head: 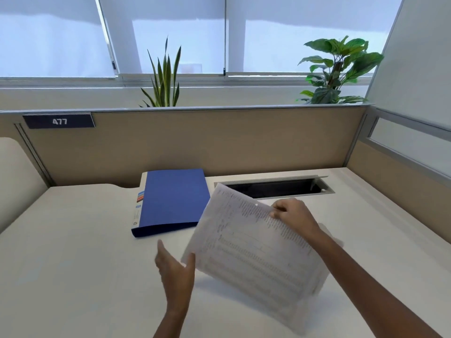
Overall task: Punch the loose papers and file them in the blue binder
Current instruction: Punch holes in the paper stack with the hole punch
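Note:
A closed blue binder point(170, 201) lies flat on the white desk point(73, 252), left of centre, its labelled spine toward the left. A stack of printed loose papers point(251, 247) hangs tilted above the desk, blurred by motion. My right hand point(290, 215) pinches the stack's upper right edge. My left hand point(173, 269) is at the stack's lower left corner, fingers spread, thumb touching the paper's edge. No hole punch shows in view.
An open cable tray slot point(275, 187) is set into the desk behind the papers. A beige partition point(207, 142) with a "477" plate point(59, 121) closes the back, another the right side. Two plants point(163, 76) stand behind it.

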### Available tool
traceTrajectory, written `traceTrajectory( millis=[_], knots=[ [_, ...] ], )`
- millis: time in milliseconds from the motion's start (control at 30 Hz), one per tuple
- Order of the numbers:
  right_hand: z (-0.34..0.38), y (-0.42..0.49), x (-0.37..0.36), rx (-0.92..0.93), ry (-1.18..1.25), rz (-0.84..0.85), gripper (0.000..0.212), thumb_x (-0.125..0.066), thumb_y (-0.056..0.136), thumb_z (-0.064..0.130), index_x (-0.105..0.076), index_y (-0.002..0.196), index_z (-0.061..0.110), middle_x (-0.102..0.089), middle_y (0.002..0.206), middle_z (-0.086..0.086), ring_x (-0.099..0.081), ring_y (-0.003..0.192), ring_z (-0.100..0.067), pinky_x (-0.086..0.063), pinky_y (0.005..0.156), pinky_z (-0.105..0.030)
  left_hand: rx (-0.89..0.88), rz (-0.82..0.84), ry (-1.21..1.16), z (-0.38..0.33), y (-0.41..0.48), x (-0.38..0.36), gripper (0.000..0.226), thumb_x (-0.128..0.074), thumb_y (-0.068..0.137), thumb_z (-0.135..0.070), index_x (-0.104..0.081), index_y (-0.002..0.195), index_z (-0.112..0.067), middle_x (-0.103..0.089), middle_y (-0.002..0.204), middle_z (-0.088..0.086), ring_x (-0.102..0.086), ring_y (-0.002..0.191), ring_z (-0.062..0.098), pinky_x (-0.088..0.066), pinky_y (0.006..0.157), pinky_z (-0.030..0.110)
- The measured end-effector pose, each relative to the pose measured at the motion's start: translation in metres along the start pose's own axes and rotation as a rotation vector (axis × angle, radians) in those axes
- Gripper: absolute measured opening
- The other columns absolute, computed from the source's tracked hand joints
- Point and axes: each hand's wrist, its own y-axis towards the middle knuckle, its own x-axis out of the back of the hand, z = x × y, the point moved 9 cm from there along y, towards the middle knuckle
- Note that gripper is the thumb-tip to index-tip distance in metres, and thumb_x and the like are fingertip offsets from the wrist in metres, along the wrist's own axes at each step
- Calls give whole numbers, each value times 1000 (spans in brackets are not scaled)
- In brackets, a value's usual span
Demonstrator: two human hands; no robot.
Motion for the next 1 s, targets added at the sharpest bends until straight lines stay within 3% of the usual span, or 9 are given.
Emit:
traceTrajectory(
  millis=[100, 200, 300, 367, 533, 700, 833, 933, 1000],
  knots=[
    [32, -1, 5, 137, -281, 29, 20, -53, 84, 8, -71, 93, 10, -72, 97, -7, -63, 93, -26, -45, 74, -29, -538, -153, 250, -81, -11, 19, 74, -70, 79, -7, -32, 142, -2, -35, 146, 21, -30, 138, 36, -30, 108, 46],
    [61, -7, 1, 262, -514, 59, 26, -49, 86, 11, -70, 100, 17, -71, 104, -2, -63, 99, -25, -46, 81, -29, -881, 16, 485, -131, -31, -7, 56, -66, 83, -24, -47, 134, -11, -50, 139, 10, -36, 137, 32, -32, 107, 42],
    [84, -14, -11, 407, -638, 86, 25, -49, 87, 13, -70, 98, 19, -73, 102, -1, -63, 96, -23, -42, 80, -28, -773, 370, 777, -124, -29, -47, 50, -53, 88, -42, -45, 135, -26, -56, 132, -3, -45, 130, 18, -39, 102, 32],
    [95, -17, -20, 486, -684, 99, 25, -47, 88, 14, -70, 96, 20, -73, 100, 0, -62, 93, -22, -39, 88, -29, -682, 510, 829, -113, -29, -60, 34, -49, 90, -42, -57, 119, -26, -68, 109, -4, -63, 101, 15, -51, 82, 29],
    [104, -25, -24, 555, -658, -10, 29, -46, 91, 10, -66, 107, 24, -66, 107, 5, -58, 107, -15, -6, 117, -47, -577, 469, 678, -103, -15, -56, 27, -44, 95, -28, -68, 92, -16, -70, 88, 3, -63, 79, 18, -51, 67, 30],
    [97, -46, 10, 526, -541, -513, 59, -84, 59, 9, -65, 115, 7, -66, 116, -13, -63, 112, -30, -40, 95, -65, -367, 452, 395, -84, 6, -46, 25, -50, 92, -17, -68, 82, -3, -67, 78, 9, -59, 71, 22, -40, 63, 26],
    [39, -48, 6, 268, -207, -532, 69, -78, 71, 9, -46, 133, 1, -40, 140, -17, -41, 130, -35, -41, 103, -56, -158, 425, 127, -60, 17, -40, 24, -52, 91, -12, -55, 69, -4, -57, 72, 13, -51, 68, 23, -37, 64, 31],
    [-25, -48, -29, -108, 93, -267, 73, -64, 86, 22, -22, 145, 6, -23, 150, -16, -30, 138, -30, -35, 108, -40, -25, 408, -43, -43, 18, -45, 22, -51, 92, -11, -60, 73, -3, -65, 80, 17, -60, 74, 32, -48, 70, 40],
    [-62, -57, -60, -370, 417, -63, 66, -59, 90, 24, -26, 145, 6, -37, 145, -18, -43, 129, -29, -42, 98, -35, 62, 411, -114, -31, 15, -52, 22, -51, 92, -10, -63, 74, -7, -69, 89, 19, -65, 82, 37, -53, 80, 46]
  ],
)
